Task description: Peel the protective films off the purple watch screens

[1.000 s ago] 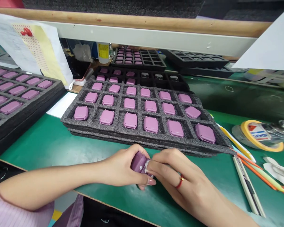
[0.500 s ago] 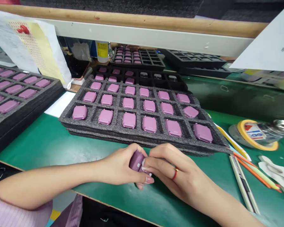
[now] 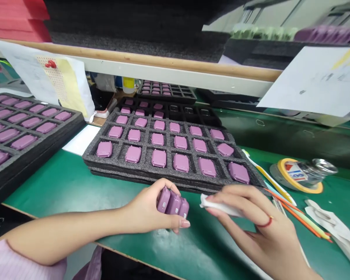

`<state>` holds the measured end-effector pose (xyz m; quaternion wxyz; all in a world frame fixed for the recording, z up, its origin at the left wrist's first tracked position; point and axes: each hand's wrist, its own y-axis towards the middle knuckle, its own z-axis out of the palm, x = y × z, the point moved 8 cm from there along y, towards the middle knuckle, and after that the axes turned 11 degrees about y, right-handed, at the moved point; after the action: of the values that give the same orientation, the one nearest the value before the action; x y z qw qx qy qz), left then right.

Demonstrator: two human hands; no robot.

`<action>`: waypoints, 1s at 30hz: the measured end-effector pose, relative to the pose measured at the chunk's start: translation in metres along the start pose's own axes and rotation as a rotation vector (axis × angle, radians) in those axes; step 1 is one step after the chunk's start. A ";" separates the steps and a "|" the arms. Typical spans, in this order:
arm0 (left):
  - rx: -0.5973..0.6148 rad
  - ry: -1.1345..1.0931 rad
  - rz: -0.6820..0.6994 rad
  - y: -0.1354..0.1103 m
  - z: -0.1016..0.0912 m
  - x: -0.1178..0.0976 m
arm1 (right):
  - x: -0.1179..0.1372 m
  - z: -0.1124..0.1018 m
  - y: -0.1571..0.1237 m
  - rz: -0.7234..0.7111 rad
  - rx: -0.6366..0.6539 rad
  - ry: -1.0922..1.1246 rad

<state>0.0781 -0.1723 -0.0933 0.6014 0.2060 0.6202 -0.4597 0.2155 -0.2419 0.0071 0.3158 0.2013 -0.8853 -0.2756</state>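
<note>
My left hand is closed around a small purple plastic casing, held on edge just above the green table mat. My right hand, with a red ring on one finger, pinches a small white cloth or wipe a few centimetres to the right of the casing, apart from it. Directly behind both hands lies a grey foam tray with a purple casing in each of its pockets.
A second foam tray of purple casings sits at the left, more trays stand further back under a shelf. A tape roll, pencils and paper scraps lie at the right. Papers hang from the shelf edge.
My right hand has pulled away to the right from the casing, taking the white wipe with it. The left hand keeps the casing. The camera has tilted upward.
</note>
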 end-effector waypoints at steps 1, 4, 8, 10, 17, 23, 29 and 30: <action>-0.004 -0.036 0.014 -0.002 0.001 -0.004 | -0.001 0.000 -0.005 -0.001 0.025 -0.004; -0.031 -0.079 0.038 -0.008 0.001 -0.014 | -0.009 0.010 -0.018 -0.004 0.091 -0.006; -0.076 -0.041 0.029 -0.015 -0.003 -0.020 | -0.022 0.032 -0.025 0.003 0.207 -0.058; -0.101 -0.014 0.014 -0.018 -0.006 -0.019 | -0.024 0.036 -0.023 0.013 0.258 -0.093; -0.050 -0.100 0.074 -0.016 -0.006 -0.023 | 0.013 0.025 0.012 0.009 0.224 0.076; -0.014 -0.012 0.288 -0.018 -0.004 -0.042 | 0.026 0.075 0.037 0.016 0.185 0.391; -0.073 0.034 0.215 -0.018 -0.013 -0.042 | 0.019 0.080 0.044 0.022 0.134 0.481; -0.060 0.038 0.217 -0.018 -0.012 -0.043 | 0.018 0.078 0.044 0.020 0.129 0.482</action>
<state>0.0649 -0.1588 -0.0492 0.6417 0.2626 0.6188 -0.3691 0.1420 -0.1897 -0.0086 0.5072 0.2722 -0.8021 -0.1592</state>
